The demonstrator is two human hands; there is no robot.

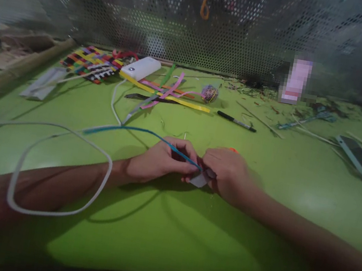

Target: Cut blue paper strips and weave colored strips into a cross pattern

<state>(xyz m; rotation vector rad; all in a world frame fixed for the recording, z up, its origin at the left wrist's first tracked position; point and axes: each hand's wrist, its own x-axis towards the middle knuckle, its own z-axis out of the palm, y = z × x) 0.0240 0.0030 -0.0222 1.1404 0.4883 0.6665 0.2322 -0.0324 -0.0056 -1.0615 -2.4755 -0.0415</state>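
Observation:
Just in front of me, over the green table (163, 239), my two hands work close together. Thumb and fingers of my left hand (159, 162) are closed on the end of a thin blue strip (147, 131), whose other end trails out to the left. My right hand (233, 176) is closed too, pinching a small pale, translucent piece (199, 180) at the strip's end. Fingers hide most of that piece, so its kind cannot be made out. A bit of something orange (233, 150) shows behind my right knuckles.
A white cable (109, 169) loops across my left forearm to a white power bank (141, 68). Farther back are coloured strips (186, 104), a woven multicoloured piece (92, 63), a small ball (209, 93) and a pen (236, 121). A phone (359, 157) lies right, before a perforated metal screen (218, 40).

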